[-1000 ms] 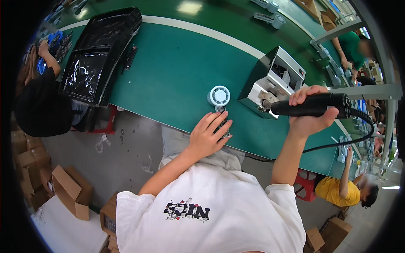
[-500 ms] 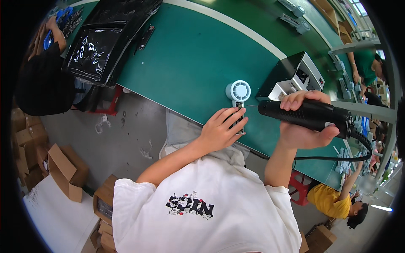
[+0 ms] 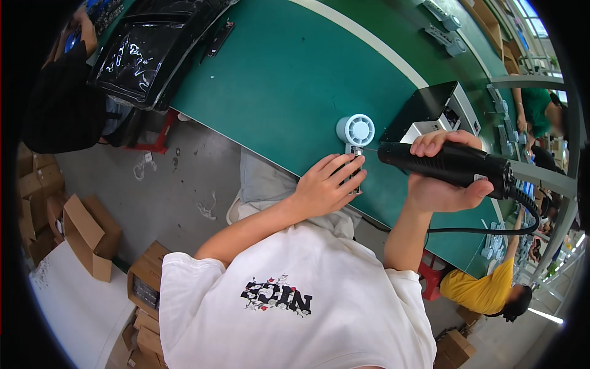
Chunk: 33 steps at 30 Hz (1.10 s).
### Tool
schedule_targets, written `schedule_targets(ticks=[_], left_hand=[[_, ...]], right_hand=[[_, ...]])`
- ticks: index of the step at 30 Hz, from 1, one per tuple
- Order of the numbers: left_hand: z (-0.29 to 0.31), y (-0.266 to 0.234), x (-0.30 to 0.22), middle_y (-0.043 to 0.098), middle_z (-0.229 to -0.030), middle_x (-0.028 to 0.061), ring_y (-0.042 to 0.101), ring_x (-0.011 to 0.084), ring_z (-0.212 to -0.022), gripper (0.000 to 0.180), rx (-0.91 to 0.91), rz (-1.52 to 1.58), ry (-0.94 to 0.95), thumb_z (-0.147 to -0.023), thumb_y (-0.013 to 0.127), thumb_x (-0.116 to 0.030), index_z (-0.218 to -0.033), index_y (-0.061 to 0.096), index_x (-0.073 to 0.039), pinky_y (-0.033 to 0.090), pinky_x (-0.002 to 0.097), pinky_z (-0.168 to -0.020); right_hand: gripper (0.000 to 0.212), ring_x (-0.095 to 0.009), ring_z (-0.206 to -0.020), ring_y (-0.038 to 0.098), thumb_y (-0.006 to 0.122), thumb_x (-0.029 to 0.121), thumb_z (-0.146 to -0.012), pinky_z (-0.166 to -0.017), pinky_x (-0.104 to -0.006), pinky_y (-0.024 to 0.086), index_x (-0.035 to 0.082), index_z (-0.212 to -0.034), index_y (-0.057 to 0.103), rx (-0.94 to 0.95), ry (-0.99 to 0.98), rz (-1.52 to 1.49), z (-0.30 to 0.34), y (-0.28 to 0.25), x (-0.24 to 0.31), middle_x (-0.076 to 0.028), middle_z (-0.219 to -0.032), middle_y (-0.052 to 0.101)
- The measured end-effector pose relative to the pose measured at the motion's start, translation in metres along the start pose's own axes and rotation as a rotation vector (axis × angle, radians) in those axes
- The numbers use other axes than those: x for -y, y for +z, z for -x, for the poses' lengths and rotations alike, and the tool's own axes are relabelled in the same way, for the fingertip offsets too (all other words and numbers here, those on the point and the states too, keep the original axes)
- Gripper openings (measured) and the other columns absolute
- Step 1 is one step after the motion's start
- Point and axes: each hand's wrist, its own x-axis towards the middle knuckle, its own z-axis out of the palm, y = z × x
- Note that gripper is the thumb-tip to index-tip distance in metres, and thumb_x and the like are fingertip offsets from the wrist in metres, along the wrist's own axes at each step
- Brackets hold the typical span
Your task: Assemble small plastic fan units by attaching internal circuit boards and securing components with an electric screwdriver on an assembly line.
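A pale blue handheld fan (image 3: 356, 130) lies near the front edge of the green table, round grille up. Its handle is opened, and metallic parts show inside. Over that handle lies my left hand (image 3: 332, 183), fingers curled across it and holding it down; they hide much of the handle. My right hand (image 3: 444, 178) is wrapped around a black electric screwdriver (image 3: 452, 165), held nearly level. The thin bit points left at the handle just below the fan head. Whether its tip touches anything is too small to tell. A black cable runs from the screwdriver's rear.
A black and silver box-shaped device (image 3: 430, 114) stands right of the fan. A black plastic-wrapped bin (image 3: 138, 58) sits at the table's far left. More fan parts (image 3: 452, 46) lie farther back. Cardboard boxes (image 3: 92, 237) are on the floor at left. Co-workers sit on both sides.
The whole view has shifted slightly. Relative to the fan, my left hand and the screwdriver in my right hand have hardly moved.
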Motion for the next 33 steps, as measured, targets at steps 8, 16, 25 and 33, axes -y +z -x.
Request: schedule_targets(ticks=[8, 16, 25, 33], left_hand=[[0.001, 0.002, -0.001, 0.058, -0.130, 0.0075, 0.055, 0.0256, -0.113, 0.042, -0.001, -0.008, -0.006, -0.072, 0.074, -0.027, -0.109, 0.066, -0.010, 0.050, 0.0398, -0.093], [0.000, 0.000, 0.000, 0.058, -0.130, 0.0070, 0.055, 0.0252, -0.113, 0.042, 0.015, -0.023, 0.004, -0.073, 0.074, -0.028, -0.110, 0.067, -0.010, 0.050, 0.0394, -0.093], [-0.003, -0.008, -0.003, 0.057, -0.131, 0.0075, 0.054, 0.0262, -0.116, 0.045, 0.046, 0.003, -0.022, -0.068, 0.075, -0.020, -0.111, 0.067, -0.012, 0.051, 0.0377, -0.091], [-0.009, 0.011, -0.012, 0.061, -0.123, 0.0050, 0.055, 0.0238, -0.106, 0.037, -0.071, 0.050, -0.054, -0.064, 0.078, -0.019, -0.098, 0.068, -0.010, 0.050, 0.0361, -0.082]], right_hand=[[0.083, -0.022, -0.062, 0.055, 0.050, 0.080, -0.077, -0.059, -0.0344, 0.049, -0.001, -0.095, 0.045, 0.033, 0.009, -0.022, 0.003, -0.005, -0.008, -0.013, -0.071, 0.054], [0.090, -0.021, -0.057, 0.054, 0.053, 0.086, -0.071, -0.054, -0.0316, 0.048, -0.002, -0.092, 0.046, 0.061, -0.040, -0.062, 0.006, -0.003, -0.013, -0.011, -0.067, 0.053], [0.099, -0.025, -0.061, 0.058, 0.042, 0.089, -0.073, -0.058, -0.0360, 0.051, -0.004, -0.105, 0.052, 0.023, -0.062, -0.177, -0.004, -0.023, 0.028, -0.014, -0.071, 0.056], [0.089, -0.022, -0.060, 0.053, 0.038, 0.084, -0.080, -0.055, -0.0333, 0.043, 0.000, -0.097, 0.061, -0.228, -0.049, 0.031, -0.034, -0.092, 0.076, -0.012, -0.067, 0.054]])
